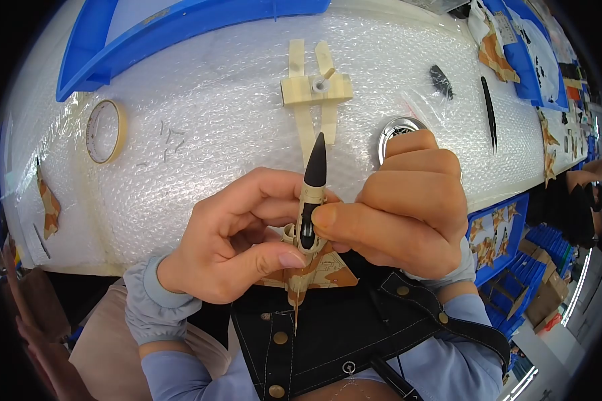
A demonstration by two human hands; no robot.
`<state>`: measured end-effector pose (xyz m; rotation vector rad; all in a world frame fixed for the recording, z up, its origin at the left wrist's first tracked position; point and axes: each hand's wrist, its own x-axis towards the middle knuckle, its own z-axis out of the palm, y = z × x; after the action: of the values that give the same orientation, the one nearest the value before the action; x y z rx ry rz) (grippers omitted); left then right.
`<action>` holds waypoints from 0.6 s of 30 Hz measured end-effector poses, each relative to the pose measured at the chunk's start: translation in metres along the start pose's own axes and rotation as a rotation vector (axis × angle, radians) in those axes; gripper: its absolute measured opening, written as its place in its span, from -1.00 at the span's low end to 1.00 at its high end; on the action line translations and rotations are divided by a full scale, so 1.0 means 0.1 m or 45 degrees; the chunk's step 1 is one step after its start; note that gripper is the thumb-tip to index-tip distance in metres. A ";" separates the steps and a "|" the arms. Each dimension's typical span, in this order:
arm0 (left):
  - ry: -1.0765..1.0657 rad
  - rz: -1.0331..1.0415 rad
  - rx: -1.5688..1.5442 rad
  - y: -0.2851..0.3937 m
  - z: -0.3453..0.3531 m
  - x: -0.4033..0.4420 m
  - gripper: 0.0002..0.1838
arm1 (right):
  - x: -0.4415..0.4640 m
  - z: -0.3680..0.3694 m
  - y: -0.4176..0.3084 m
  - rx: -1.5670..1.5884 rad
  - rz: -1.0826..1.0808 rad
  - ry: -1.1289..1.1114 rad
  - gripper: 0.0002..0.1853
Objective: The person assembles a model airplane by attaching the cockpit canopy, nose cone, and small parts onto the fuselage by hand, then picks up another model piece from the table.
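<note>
A model aircraft (314,194) in tan and brown, with a black nose cone, points away from me above the table's near edge. My left hand (234,234) is closed around the left side of its fuselage, the thumb lying just behind the cockpit. The fingers of my right hand (408,207) are curled, and its thumb presses on the right side of the dark cockpit. Whether a small part sits between the right fingers is hidden. Behind the right hand, a round metal tin (389,130) with dark contents is partly covered.
Bubble wrap (201,73) covers the table. It carries a tape roll (106,131), a taped-down holder (316,89), small grey pieces (172,137), black tweezers (489,113) and a camouflage part (48,200). Blue trays (180,33) stand behind and right.
</note>
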<state>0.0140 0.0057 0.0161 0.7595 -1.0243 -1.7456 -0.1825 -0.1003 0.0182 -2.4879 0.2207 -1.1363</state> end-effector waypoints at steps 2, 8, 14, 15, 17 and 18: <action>-0.006 -0.001 0.009 0.00 0.00 0.00 -0.48 | -0.01 0.04 0.01 -0.017 -0.032 0.036 -0.63; 0.053 -0.026 -0.047 -0.01 0.02 -0.01 -0.49 | 0.02 0.01 0.03 0.041 0.029 0.006 -0.72; -0.021 0.011 -0.184 -0.02 0.03 0.03 -0.50 | 0.02 -0.01 0.08 0.196 0.182 0.088 -0.78; -0.048 0.008 -0.194 -0.03 0.02 0.03 -0.50 | 0.02 -0.01 0.10 0.213 0.195 0.096 -0.77; -0.101 0.002 -0.214 -0.04 0.00 0.05 -0.51 | 0.01 -0.02 0.15 0.258 0.227 0.074 -0.74; -0.094 -0.055 -0.226 -0.03 0.00 0.04 -0.51 | 0.01 -0.03 0.16 0.322 0.265 0.056 -0.70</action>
<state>0.0109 0.0024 0.0133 0.6132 -0.8931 -1.8850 -0.1834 -0.1155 0.0141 -2.1651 0.3190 -1.0621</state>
